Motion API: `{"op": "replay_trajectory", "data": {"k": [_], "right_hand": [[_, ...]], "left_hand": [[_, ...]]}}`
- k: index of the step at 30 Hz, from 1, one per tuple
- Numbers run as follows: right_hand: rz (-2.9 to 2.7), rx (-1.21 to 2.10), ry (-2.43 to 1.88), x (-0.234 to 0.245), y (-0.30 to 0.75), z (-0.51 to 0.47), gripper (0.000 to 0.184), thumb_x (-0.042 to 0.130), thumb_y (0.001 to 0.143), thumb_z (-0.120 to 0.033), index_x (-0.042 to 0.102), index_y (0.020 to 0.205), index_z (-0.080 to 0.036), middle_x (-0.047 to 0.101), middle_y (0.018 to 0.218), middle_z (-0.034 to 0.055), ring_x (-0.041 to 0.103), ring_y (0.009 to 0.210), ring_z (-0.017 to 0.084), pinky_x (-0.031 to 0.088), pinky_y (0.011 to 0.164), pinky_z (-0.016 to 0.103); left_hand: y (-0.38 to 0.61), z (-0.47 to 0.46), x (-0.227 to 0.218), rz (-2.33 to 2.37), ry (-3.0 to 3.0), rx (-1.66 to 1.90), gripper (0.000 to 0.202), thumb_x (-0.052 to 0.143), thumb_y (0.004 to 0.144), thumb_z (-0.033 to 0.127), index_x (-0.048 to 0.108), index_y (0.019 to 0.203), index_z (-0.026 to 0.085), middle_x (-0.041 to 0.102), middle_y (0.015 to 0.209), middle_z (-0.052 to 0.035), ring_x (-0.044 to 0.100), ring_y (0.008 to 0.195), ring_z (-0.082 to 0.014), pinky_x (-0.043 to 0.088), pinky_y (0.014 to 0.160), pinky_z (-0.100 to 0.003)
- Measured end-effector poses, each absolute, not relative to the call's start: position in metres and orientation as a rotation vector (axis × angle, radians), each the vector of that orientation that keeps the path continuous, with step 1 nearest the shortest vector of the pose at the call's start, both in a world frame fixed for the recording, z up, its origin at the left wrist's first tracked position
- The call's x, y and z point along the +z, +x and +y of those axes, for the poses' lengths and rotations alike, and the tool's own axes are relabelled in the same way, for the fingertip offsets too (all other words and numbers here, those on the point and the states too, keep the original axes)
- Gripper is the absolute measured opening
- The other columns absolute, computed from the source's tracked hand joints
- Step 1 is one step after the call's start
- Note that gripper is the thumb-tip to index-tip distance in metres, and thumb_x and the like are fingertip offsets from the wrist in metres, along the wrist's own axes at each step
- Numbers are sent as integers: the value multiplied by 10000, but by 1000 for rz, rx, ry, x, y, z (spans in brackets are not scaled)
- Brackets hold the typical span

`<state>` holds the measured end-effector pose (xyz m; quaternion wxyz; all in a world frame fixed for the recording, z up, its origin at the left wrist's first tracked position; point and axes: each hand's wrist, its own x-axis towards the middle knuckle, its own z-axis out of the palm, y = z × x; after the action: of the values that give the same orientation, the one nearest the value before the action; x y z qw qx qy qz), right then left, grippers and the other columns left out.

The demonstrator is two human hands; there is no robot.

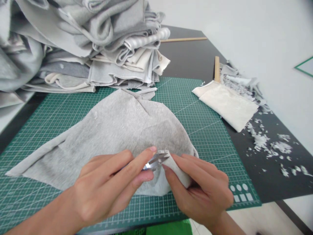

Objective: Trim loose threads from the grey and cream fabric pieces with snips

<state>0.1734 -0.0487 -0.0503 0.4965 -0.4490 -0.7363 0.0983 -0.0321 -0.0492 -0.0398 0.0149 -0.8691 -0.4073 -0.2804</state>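
The left hand (102,186) grips small snips (154,162), blades slightly open, right beside the right hand (198,189), which pinches a taut fold of grey fabric (110,130) lying near the green cutting mat's (195,130) front edge.

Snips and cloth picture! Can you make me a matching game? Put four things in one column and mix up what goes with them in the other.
Things:
1. metal snips
2. grey fabric
3. cream fabric
4. cutting mat

Matches:
A. green with a white grid
B. held in the left hand
C. pinched by the right hand
D. lying across the mat's right edge

Pairs: 1-B, 2-C, 3-D, 4-A
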Motion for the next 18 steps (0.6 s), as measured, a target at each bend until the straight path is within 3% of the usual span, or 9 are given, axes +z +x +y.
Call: {"op": "replay_trajectory", "data": {"k": [6, 10, 13, 18], "right_hand": [[-1778, 361, -1058, -52, 176, -47, 218, 702, 790, -65, 699, 983, -166, 723, 654, -11, 676, 547, 129, 541, 517, 221], [-1751, 492, -1068, -48, 176, -48, 110, 709, 780, -69, 689, 811, -172, 735, 668, -9, 663, 540, 106, 546, 574, 201], [-1721, 543, -1069, -50, 176, -53, 137, 680, 803, -99, 660, 694, -181, 706, 611, -17, 613, 483, 100, 535, 569, 215], [-1713, 655, -1165, -72, 172, -58, 83, 629, 822, -174, 707, 823, -203, 691, 657, -1, 657, 602, 165, 508, 566, 254]], "left_hand": [[-28, -45, -32, -1278, -2732, -1050, 259, 519, 1010, 237, 599, 1233, 131, 664, 737, -3, 580, 557, -83, 450, 484, -200], [-16, -44, -16, -1264, -2689, -1125, 264, 545, 995, 232, 595, 1242, 155, 630, 689, 19, 554, 520, -85, 395, 445, -216], [4, -43, 3, -1193, -2697, -1171, 274, 555, 988, 228, 601, 1246, 148, 627, 709, 20, 538, 525, -75, 394, 460, -210], [62, -29, 27, -1076, -2666, -1306, 248, 537, 998, 233, 634, 1199, 125, 636, 725, 14, 527, 557, -63, 399, 494, -192]]}}
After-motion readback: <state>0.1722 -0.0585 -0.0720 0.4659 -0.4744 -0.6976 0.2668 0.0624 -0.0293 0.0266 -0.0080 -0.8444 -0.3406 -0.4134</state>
